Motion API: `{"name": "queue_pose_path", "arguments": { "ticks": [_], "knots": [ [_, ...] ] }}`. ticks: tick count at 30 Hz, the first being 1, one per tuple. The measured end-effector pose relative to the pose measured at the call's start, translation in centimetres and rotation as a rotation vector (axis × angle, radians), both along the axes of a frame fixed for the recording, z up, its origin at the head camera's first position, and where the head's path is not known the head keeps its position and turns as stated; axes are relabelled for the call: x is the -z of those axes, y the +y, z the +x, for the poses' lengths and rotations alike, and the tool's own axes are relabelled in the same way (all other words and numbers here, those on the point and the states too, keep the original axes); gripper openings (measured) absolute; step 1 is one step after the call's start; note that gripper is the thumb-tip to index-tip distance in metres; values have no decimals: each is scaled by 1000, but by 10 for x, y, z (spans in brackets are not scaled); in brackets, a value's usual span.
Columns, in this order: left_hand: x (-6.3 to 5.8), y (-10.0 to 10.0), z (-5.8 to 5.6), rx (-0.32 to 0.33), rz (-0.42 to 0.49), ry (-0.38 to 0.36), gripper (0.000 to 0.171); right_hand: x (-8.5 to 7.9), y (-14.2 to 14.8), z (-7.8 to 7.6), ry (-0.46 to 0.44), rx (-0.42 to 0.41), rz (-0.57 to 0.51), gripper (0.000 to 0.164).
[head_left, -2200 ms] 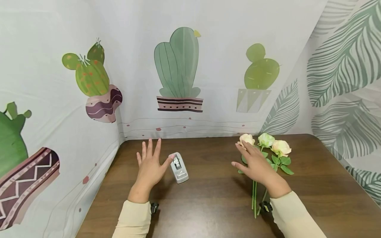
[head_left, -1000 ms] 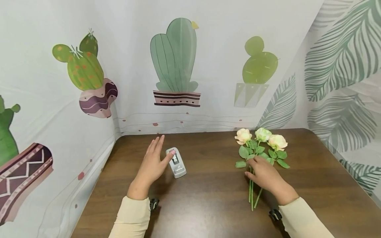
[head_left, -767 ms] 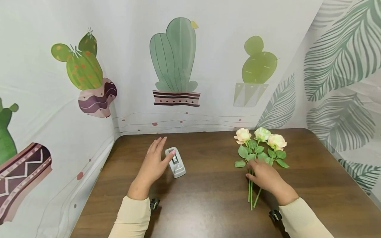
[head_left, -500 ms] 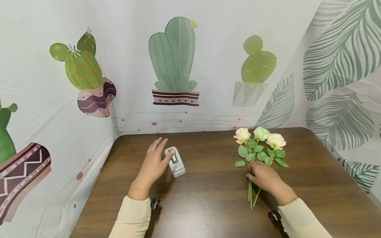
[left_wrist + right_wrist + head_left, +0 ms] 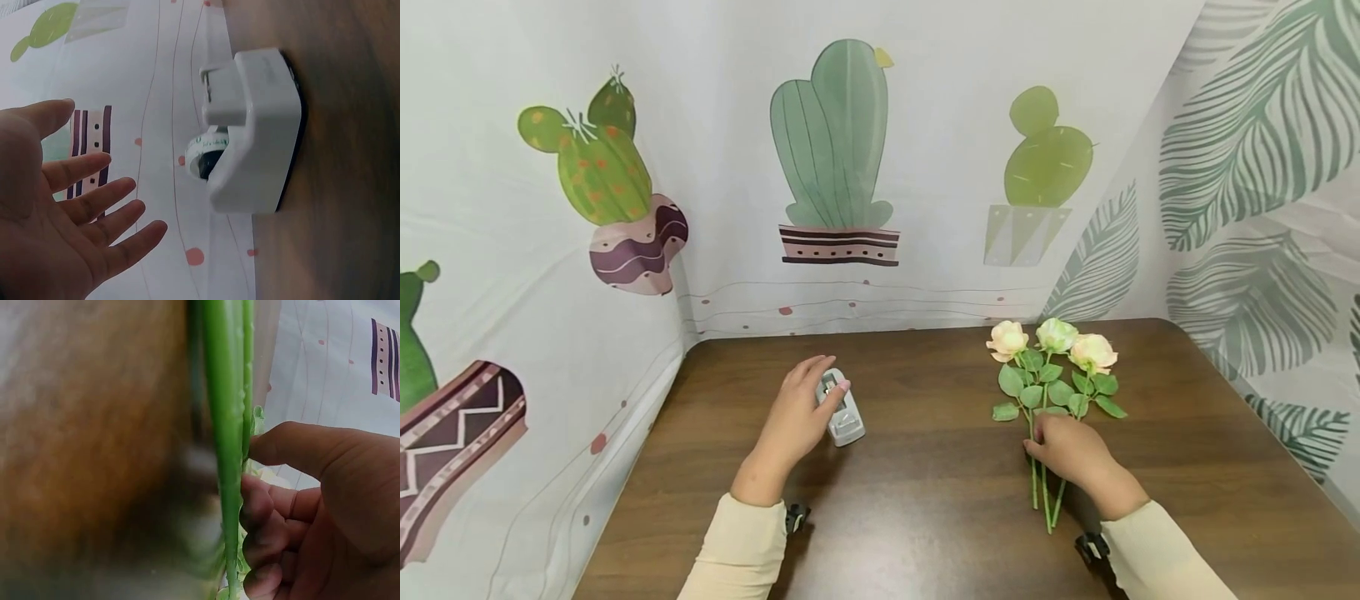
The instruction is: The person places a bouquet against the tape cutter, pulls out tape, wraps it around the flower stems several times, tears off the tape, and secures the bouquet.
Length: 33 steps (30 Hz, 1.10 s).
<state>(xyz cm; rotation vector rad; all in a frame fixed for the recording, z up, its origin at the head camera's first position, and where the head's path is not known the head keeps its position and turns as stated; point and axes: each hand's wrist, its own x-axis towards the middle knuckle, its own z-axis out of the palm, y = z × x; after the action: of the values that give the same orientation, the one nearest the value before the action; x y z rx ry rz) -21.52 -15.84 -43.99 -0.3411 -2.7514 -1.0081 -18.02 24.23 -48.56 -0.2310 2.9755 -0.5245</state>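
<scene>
Pale cloth printed with cacti and striped fronds hangs behind your dark, wood-grained worktop. Your left grip is spread, its digits loosely apart, beside the tape dispenser (the thumb overlaps it from above, yet the left wrist view shows a gap). Your right grip curls against the stems of three roses on the worktop's right side, pinching between thumb and fingers; you cannot tell whether all three are caught. That uncertainty looks like your main risk: a stem outside the pinch could splay or stay behind if you lift, and the heavy-looking blooms could swing the bunch round if you hold it too loosely. Squeezing hard could bend those slim green stems, and the oval leaves might snag on one another. On your other side, a stray nudge could slide or tip the dispenser's hard, rounded, pale casing, which holds a roll of tape on a dark hub. Ruffled petals top the roses, two peach-cream and one greenish white.
</scene>
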Motion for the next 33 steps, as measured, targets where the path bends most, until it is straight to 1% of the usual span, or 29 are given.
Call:
{"name": "queue_pose_path", "arguments": {
  "ticks": [3, 6, 15, 18, 24, 28, 33],
  "knots": [
    [3, 3, 1, 8, -15, 5, 55, 1, 1, -1, -14, 13, -9, 40],
    [3, 6, 1, 16, -25, 6, 55, 2, 1, -2, -24, 17, -22, 44],
    [5, 16, 5, 45, -36, -24, 53, 0, 2, -1, -91, 87, -95, 41],
    [6, 20, 6, 51, -32, -27, 51, -2, 0, 1, -113, 103, -129, 36],
    [10, 26, 8, 57, -19, -21, 48, -5, -5, 5, -125, 99, -187, 19],
    [13, 32, 9, 71, -10, -25, 47, -6, -7, 7, -126, 94, -220, 16],
    [16, 40, 11, 116, 23, -9, 45, -8, -12, 10, -123, 91, -235, 16]
  ]
}}
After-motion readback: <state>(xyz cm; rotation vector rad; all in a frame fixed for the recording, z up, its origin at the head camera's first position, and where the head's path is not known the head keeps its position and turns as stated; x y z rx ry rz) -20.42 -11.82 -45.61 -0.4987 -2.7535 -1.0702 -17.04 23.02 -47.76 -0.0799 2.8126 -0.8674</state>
